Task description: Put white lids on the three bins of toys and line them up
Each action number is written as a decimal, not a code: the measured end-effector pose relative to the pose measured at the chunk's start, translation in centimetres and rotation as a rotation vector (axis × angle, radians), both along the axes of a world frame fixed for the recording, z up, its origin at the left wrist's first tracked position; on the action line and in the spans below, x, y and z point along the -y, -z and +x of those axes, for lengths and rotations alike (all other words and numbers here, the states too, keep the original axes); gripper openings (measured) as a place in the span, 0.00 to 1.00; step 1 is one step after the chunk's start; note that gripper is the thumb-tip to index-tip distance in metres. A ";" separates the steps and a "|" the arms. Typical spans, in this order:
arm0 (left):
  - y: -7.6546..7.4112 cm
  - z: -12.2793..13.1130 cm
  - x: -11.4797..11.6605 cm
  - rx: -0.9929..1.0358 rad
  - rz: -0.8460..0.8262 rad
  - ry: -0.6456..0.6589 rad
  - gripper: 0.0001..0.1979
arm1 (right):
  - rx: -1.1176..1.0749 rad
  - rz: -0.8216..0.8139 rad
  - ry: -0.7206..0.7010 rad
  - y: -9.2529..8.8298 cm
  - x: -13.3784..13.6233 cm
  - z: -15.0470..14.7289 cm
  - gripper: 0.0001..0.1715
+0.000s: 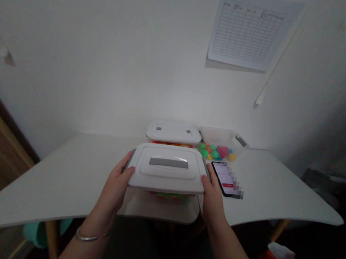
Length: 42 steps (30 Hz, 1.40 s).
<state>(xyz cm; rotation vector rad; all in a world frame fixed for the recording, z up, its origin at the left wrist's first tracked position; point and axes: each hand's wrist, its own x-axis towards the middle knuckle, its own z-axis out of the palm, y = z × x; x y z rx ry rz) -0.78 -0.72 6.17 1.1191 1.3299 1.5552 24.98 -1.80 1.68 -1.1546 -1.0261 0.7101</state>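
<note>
Between my two hands is a storage box with a white lid and a grey handle strip on top. Its body is mostly hidden beneath the lid, with some green and pink contents showing below the front rim. My left hand grips the box's left side, thumb on the lid's edge and fingers along the grey side clip. On the opposite side, my right hand grips in the same way, thumb at the lid's right edge. Whether the box touches the table is hard to tell.
Behind stands another white-lidded box with orange and red contents. Beside it, a clear open container holds colourful balls. A phone lies right of my hand on the white table. A printed sheet hangs on the wall.
</note>
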 end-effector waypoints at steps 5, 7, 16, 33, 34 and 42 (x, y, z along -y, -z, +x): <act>-0.9 -0.1 0.3 -0.157 -0.024 0.019 0.32 | 0.126 -0.073 -0.001 -1.6 0.5 0.2 0.35; -1.1 -0.3 0.3 -0.231 -0.016 0.040 0.31 | 0.191 -0.070 -0.005 -1.9 0.6 0.4 0.35; -1.2 -0.6 0.2 -0.338 0.006 0.056 0.35 | 0.374 -0.049 0.018 -2.5 0.8 0.3 0.36; -1.3 0.2 1.1 -1.032 0.249 -0.243 0.21 | 0.774 0.010 -0.001 -2.4 1.0 -1.4 0.33; -1.5 0.9 1.6 -1.089 0.293 -0.267 0.20 | 0.796 0.015 -0.016 -2.4 1.1 -1.8 0.34; -0.7 5.2 3.1 -1.163 0.449 -0.057 0.18 | 0.877 0.166 -0.232 -0.7 0.4 -5.6 0.34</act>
